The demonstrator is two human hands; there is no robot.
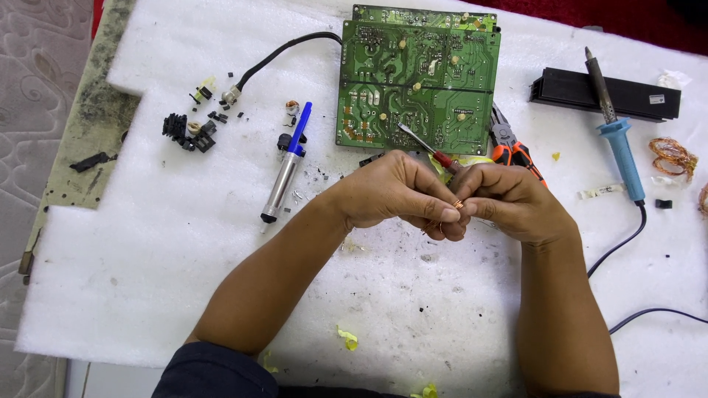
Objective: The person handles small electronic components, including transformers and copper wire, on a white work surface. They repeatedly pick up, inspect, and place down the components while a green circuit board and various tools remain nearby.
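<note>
We have both hands together near the middle of the bench (pixel 147 295), over its white foam sheet. Our left hand (pixel 391 195) and right hand (pixel 509 203) meet fingertip to fingertip, and between them sits a small copper wire coil (pixel 459 204), pinched from both sides; each grip is narrow and closed on that coil. A red-handled screwdriver (pixel 435 153) pokes out above the knuckles, its tip lying on the green circuit board (pixel 417 81) at the far edge; we cannot tell which hand carries it, or whether it merely rests there.

To work the coil well, we judge it best to keep the pinch light, hold the part low over the foam so a slip costs nothing, and turn it with the fingertips, not the wrists.

Around us: a blue-tipped desoldering pump (pixel 286 166) to the left, loose black parts (pixel 188 129) toward the far left corner, orange-handled pliers (pixel 512 147) just beside the board, a blue soldering iron (pixel 616 136) and a black bar (pixel 605 92) toward the right edge, with more copper wire (pixel 671 156) there.
</note>
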